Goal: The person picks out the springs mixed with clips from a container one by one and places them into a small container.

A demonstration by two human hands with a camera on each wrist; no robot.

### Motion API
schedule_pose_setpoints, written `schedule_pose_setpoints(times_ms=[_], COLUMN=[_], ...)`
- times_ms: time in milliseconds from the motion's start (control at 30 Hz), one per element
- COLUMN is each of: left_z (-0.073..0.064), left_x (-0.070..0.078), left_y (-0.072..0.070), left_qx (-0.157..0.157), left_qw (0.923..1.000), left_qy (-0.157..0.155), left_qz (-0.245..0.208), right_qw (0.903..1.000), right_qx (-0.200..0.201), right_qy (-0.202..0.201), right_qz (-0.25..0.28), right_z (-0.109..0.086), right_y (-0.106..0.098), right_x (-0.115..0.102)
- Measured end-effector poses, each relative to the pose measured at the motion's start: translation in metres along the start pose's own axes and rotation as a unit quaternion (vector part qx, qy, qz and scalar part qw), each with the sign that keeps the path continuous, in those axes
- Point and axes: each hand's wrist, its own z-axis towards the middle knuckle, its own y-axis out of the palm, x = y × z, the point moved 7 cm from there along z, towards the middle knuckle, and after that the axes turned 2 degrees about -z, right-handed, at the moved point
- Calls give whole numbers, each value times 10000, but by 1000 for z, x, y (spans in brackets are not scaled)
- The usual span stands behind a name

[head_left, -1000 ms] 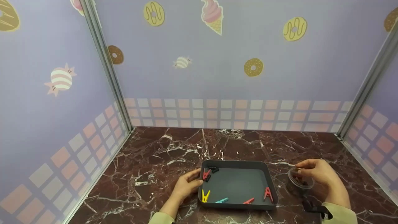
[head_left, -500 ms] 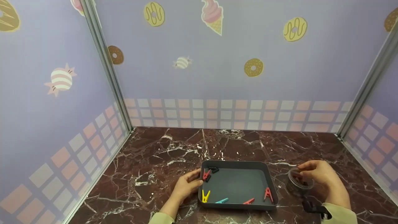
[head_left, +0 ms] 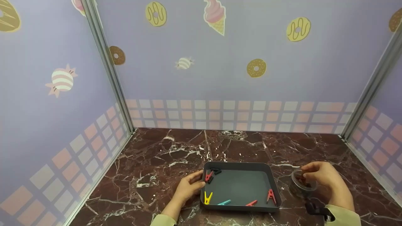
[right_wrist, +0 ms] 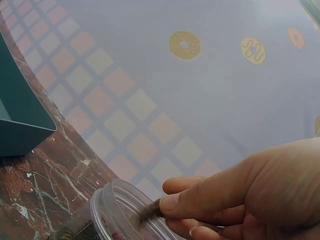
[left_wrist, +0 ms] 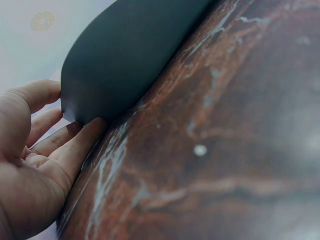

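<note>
My right hand (head_left: 325,177) is at the mouth of a clear plastic jar (head_left: 303,190). Between thumb and forefinger it pinches a small brown ridged piece (right_wrist: 148,212), blurred, tilted down into the jar's opening. Reddish and dark small items (head_left: 301,180) lie inside. My left hand (head_left: 187,188) rests against the left outer wall of a dark grey tray (head_left: 241,207), fingers fairly straight and touching it. In the tray are a yellow clip (head_left: 208,198), a blue clip (head_left: 224,202), several red clips (head_left: 271,196) and several small black pieces (head_left: 216,171).
A dark red marbled tabletop (head_left: 169,147) carries the tray and jar. Patterned walls (head_left: 220,78) enclose it at the back and both sides, with metal posts (head_left: 122,110) at the corners. The jar stands just right of the tray.
The brown ridged piece, seen at the jar's rim a second ago, has dropped lower with my right fingers and is hidden in the head view. My left hand and the tray have not moved.
</note>
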Motion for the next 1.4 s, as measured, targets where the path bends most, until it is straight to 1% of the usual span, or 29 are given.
schedule_pose_setpoints(times_ms=[133,300,400,667,867,1000,1267,1400], left_z=[0,0,-1,-1,-1,-1,0,0], left_x=[0,1,1,3,3,2,0,0], left_y=[0,0,0,1,1,2,1,1], left_qx=[16,17,28,53,6,-24,-14,-5], left_qw=[10000,10000,10000,10000,9999,9997,9998,9997], left_qy=[4,9,3,34,-50,-36,-1,11], left_qz=[-3,-39,-33,-35,-150,-230,-201,-230], right_qw=[10000,9995,9994,9999,9996,9994,9996,9994], right_qx=[-12,119,150,64,12,-39,-14,-14], right_qy=[-81,-168,-182,-109,-170,-190,-225,-326], right_qz=[-3,-240,-250,-33,221,297,152,107], right_z=[-1,-1,-1,0,-1,0,3,5], right_y=[1,0,0,4,10,13,19,23], right_x=[-2,-6,-8,-14,-21,-24,-32,-38])
